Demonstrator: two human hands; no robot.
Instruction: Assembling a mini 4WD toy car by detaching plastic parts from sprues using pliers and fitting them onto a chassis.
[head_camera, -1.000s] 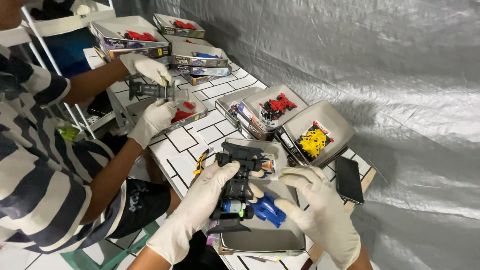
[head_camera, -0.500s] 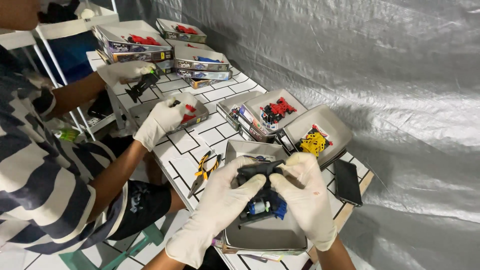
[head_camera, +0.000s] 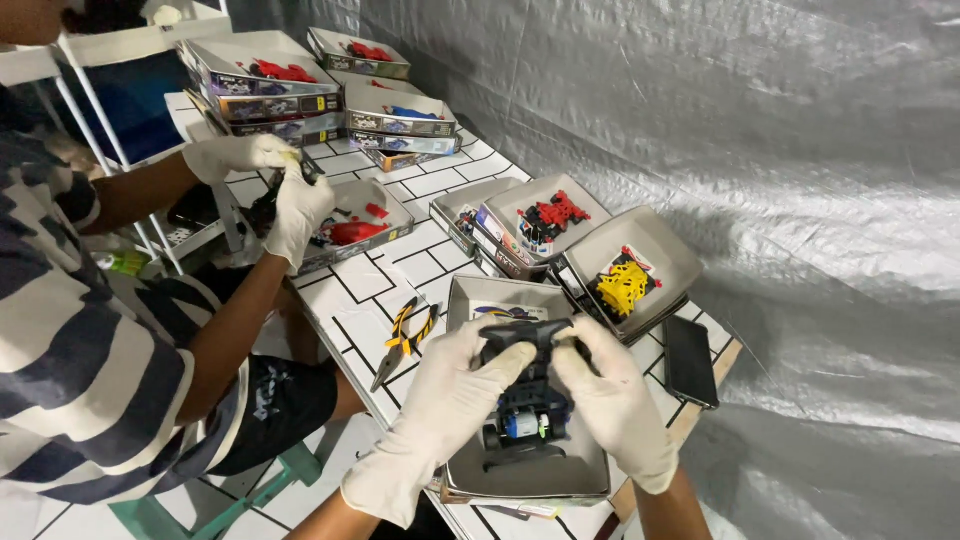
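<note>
Both gloved hands, left hand (head_camera: 455, 385) and right hand (head_camera: 610, 395), pinch a black toy-car chassis (head_camera: 528, 395) over a grey box tray (head_camera: 560, 470). Uneven pressure could likely snap a clip or drop it.

Makeshift model-kit assembly workshop: tiled table (head_camera: 360, 290) bearing open kit boxes (head_camera: 385, 110) of parts, pliers (head_camera: 405, 335), silver tarpaulin backdrop (head_camera: 720, 110).

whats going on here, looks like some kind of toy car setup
A person in white gloves holds a small black toy car with the left hand and right hand, over an open grey box. Beside them, a co-worker's gloved hands work on another dark piece. Pliers lie on the table.
</note>
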